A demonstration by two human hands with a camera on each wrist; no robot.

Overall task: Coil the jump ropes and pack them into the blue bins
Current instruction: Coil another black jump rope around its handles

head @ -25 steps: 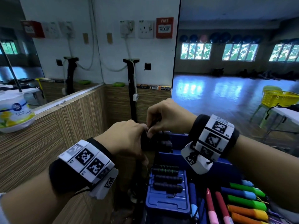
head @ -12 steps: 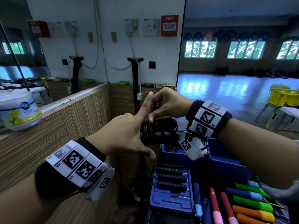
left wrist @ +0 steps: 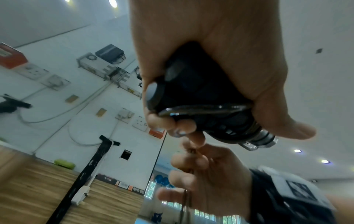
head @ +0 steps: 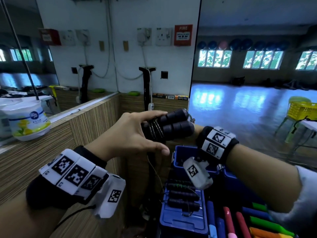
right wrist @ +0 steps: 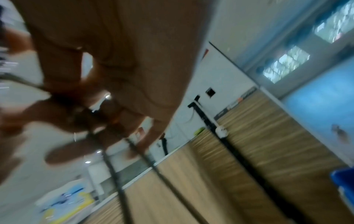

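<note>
My left hand grips a pair of black jump rope handles held side by side at chest height, with several turns of thin cord wound round them. In the left wrist view its fingers curl under the handles. Just below them, my right hand pinches the loose cord; in the head view the handles hide it, and only its wristband shows. An open blue bin stands below. A nearer blue bin lid carries more black-handled ropes.
A wood-grain ledge runs along the left with a white tub on it. Several coloured rope handles lie at the lower right. A black upright post stands behind the bins, and a mirror wall is at the right.
Both hands have risen with the handles. My right hand swung from above the handles to behind and below them, carrying the cord. My left forefinger, raised earlier, now lies along the handles.
</note>
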